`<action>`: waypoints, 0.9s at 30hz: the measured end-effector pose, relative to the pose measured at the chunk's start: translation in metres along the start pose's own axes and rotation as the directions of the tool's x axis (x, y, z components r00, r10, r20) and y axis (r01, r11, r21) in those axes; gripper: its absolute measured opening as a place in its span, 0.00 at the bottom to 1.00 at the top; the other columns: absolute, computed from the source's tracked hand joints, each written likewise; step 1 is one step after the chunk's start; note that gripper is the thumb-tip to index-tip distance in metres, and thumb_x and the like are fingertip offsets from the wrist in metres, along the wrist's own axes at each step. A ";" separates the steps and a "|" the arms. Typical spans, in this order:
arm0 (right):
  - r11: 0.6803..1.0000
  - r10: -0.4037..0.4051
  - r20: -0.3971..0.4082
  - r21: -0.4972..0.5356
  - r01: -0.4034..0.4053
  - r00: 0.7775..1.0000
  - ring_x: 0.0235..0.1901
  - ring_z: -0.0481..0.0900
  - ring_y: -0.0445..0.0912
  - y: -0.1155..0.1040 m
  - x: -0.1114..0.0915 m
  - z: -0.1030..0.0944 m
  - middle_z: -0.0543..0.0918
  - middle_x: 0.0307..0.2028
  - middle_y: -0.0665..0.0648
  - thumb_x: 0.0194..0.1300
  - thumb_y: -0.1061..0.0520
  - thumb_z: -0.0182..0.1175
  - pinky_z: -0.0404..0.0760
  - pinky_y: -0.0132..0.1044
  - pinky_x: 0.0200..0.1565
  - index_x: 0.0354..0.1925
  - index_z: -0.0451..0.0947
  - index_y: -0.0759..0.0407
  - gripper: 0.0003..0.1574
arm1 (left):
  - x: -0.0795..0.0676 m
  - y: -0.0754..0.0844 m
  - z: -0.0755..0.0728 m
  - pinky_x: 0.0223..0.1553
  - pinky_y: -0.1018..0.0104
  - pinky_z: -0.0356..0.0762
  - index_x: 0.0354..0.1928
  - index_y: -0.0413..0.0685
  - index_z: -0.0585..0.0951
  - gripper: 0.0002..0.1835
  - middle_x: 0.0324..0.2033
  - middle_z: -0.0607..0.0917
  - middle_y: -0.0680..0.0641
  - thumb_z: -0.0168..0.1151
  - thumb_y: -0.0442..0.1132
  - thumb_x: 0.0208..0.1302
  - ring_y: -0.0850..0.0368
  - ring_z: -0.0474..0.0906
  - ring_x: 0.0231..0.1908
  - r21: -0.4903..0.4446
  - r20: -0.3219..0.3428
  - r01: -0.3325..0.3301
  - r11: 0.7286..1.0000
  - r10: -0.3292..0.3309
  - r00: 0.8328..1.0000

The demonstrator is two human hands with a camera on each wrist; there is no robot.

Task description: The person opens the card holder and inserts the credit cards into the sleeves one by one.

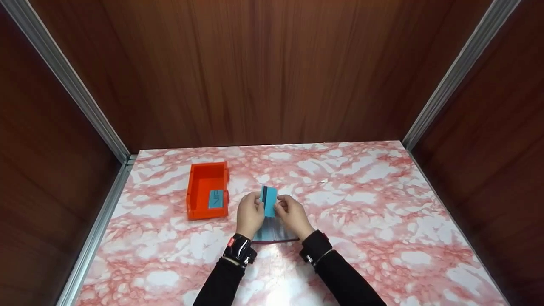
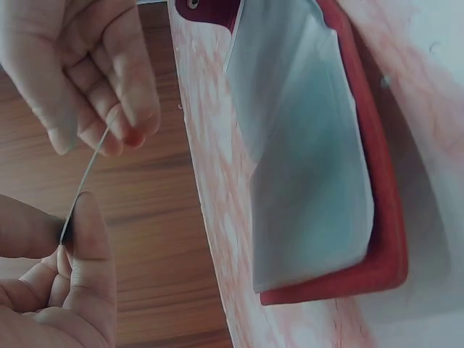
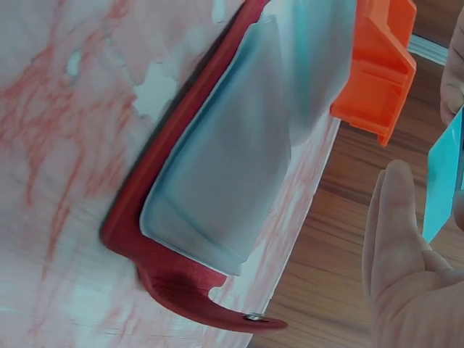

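Blue card (image 1: 271,202) pinched between fingers (image 2: 93,232)

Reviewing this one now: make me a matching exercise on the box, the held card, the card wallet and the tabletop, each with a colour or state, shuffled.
Things:
1. box
2. held card
3. card wallet
4. tabletop

Descriptions:
A. red cover, lying open
B. pinkish-red and white, marbled
C. orange, with a loose card inside
D. blue, with a dark stripe

Pairs: 1-C, 2-D, 3-A, 4-B
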State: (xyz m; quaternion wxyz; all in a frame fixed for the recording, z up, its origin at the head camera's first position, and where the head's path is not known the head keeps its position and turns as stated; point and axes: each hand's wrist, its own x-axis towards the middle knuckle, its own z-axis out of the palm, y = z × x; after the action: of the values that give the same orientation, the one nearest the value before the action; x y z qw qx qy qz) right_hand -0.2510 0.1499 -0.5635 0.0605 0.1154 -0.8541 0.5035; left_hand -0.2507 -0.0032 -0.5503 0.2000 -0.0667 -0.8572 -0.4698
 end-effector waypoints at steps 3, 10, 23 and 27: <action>1.000 0.013 -0.017 0.009 -0.013 1.000 0.30 0.83 0.49 -0.001 0.001 0.000 0.82 0.34 0.59 0.71 0.62 0.58 0.82 0.36 0.33 0.53 0.74 0.73 0.17 | -0.002 0.001 0.001 0.38 0.57 0.76 0.44 0.33 0.81 0.10 0.28 0.78 0.47 0.63 0.26 0.59 0.51 0.76 0.32 0.003 0.013 0.007 1.000 -0.007 1.000; 1.000 -0.006 -0.059 -0.028 0.004 0.998 0.30 0.80 0.47 -0.002 0.001 0.000 0.82 0.32 0.58 0.68 0.64 0.60 0.80 0.37 0.33 0.50 0.74 0.71 0.14 | -0.006 0.001 0.003 0.36 0.58 0.75 0.46 0.32 0.79 0.13 0.28 0.77 0.48 0.63 0.26 0.58 0.54 0.74 0.29 -0.003 0.038 0.028 1.000 -0.028 0.999; 0.998 0.014 -0.059 0.059 -0.011 0.998 0.30 0.79 0.47 0.000 0.000 -0.001 0.79 0.30 0.57 0.64 0.69 0.62 0.79 0.36 0.33 0.46 0.70 0.70 0.14 | -0.008 -0.007 0.005 0.36 0.56 0.76 0.43 0.33 0.80 0.12 0.27 0.78 0.49 0.65 0.29 0.56 0.53 0.76 0.29 0.044 0.057 0.020 0.999 -0.023 0.998; 0.998 0.014 -0.064 0.061 -0.011 0.998 0.31 0.78 0.47 0.000 0.000 -0.003 0.78 0.31 0.58 0.64 0.69 0.62 0.78 0.37 0.35 0.46 0.70 0.70 0.14 | -0.007 -0.009 0.004 0.36 0.55 0.76 0.42 0.33 0.81 0.12 0.26 0.79 0.48 0.65 0.29 0.56 0.51 0.77 0.29 0.060 0.048 0.006 0.998 -0.009 0.999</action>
State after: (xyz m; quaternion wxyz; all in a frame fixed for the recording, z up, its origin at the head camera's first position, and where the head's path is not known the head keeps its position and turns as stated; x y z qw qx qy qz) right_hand -0.2513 0.1524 -0.5622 0.0814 0.0955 -0.8367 0.5331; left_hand -0.2483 -0.0046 -0.5623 0.1795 -0.0686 -0.8758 -0.4428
